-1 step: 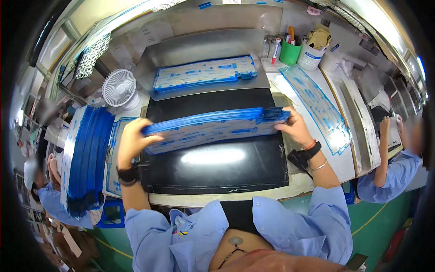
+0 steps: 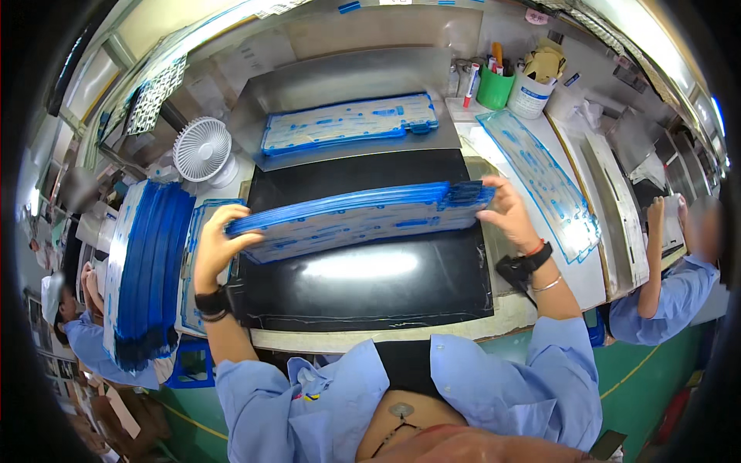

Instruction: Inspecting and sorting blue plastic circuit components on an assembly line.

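Note:
A thick stack of long, thin panels with blue edges and blue-spotted pale faces (image 2: 355, 228) stands on its long edge, leaning, over a black mat (image 2: 363, 289). My left hand (image 2: 218, 245) grips its left end, fingers behind and thumb on the near side. At the right end, my right hand (image 2: 509, 214) curves around the notched corner, with fingertips at the top and the thumb at the near face. Behind the mat, more blue-edged panels (image 2: 347, 123) lie on a grey metal sheet (image 2: 324, 77). The panels' far faces are hidden.
At left, a big pile of blue-edged panels (image 2: 150, 270) stands beside a white fan (image 2: 203, 150). One clear panel (image 2: 536, 181) lies at right, below a green pen cup (image 2: 495, 86) and a white tub (image 2: 529, 96). Co-workers (image 2: 668, 297) sit at both sides.
The stack's left end has shifted slightly left and toward me, with my left hand. My right thumb and fingers have spread a little wider at the right end.

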Motion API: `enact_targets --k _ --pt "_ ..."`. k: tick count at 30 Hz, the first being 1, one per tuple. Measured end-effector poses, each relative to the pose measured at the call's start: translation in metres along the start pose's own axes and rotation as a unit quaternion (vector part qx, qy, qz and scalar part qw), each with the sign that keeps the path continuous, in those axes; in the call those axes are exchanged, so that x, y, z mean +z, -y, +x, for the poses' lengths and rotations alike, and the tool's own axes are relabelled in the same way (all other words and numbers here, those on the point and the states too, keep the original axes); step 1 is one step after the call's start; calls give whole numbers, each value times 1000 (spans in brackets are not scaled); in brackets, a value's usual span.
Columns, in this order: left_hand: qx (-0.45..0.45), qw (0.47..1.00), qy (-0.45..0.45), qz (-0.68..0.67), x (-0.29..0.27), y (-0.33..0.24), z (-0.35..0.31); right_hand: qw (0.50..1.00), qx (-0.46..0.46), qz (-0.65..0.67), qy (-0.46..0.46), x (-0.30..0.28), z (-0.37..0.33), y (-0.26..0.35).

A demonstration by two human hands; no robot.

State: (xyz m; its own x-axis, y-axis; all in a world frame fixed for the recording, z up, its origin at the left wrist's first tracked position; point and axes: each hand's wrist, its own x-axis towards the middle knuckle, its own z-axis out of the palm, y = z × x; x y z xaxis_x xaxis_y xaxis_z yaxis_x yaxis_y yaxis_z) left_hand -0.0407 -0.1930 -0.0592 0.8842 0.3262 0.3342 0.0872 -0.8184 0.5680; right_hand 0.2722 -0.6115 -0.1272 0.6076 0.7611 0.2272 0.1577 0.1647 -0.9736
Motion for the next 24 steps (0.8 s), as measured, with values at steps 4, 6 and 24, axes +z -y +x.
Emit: enact_targets --k 4,6,24 --pt "-76 869 -91 -481 61 -4 -10 981 -120 61 -140 23 18 -1" --pt "-86 877 -123 -457 66 12 -16 988 11 60 -143 43 19 6" --pt "-48 860 -270 -430 56 33 -23 977 -143 37 -151 7 25 -7"
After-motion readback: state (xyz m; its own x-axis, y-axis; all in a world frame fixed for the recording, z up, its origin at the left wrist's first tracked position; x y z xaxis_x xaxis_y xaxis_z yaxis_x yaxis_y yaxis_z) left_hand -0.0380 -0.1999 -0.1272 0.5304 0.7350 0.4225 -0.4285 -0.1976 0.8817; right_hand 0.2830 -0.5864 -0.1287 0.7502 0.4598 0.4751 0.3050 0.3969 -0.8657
